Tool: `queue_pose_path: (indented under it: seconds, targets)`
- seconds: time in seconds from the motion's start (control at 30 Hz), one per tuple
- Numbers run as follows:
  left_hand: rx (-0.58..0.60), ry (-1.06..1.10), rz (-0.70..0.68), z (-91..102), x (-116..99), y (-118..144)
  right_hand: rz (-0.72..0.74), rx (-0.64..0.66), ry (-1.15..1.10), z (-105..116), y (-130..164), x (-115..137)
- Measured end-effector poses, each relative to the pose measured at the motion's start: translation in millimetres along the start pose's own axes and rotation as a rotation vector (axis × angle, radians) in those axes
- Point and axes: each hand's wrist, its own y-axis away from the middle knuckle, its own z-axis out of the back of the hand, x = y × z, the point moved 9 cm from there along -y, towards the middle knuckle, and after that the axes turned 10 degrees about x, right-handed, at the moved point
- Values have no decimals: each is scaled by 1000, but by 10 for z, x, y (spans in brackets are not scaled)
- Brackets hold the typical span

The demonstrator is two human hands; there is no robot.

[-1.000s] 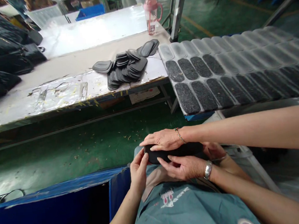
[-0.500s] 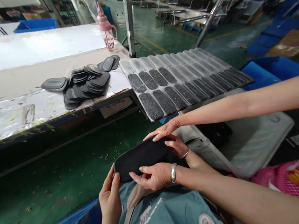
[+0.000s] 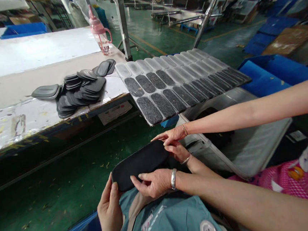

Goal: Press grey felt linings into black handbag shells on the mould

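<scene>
Coworker's upper hand (image 3: 175, 133) further right on black pad (image 3: 139, 162), left hand (image 3: 109, 205) and right hand (image 3: 180, 152) clamped on edges, open floor (image 3: 94, 174) beyond

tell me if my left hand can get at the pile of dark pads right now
Probably not right away: your left hand grips one end of the black piece, and the pile of dark pads lies on the table beyond a strip of green floor.

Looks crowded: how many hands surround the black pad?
4: wearer's left hand at its left end; right hand and colleague's upper hand opposite; colleague's lower hand at near edge.
</scene>
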Motion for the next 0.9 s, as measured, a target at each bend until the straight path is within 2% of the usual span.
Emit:
queue_pose_path:
  seconds: [0.2, 0.4, 0.57, 0.7, 0.9]
  targets:
    - [-13, -43, 5, 42, 9, -16, -76, -17, 12, 4, -11, 7]
    - [20, -45, -18, -9, -28, -5, -115, -42, -59, 70, 52, -52]
    - [31, -78, -68, -46, -92, 18, -100, 34, -61, 81, 31, -68]
    - [41, -197, -120, -56, -157, 36, 27, 118, 154, 58, -11, 22]
    - [33, -312, -223, -21, -233, 22, 141, 102, 597, 23, 13, 116]
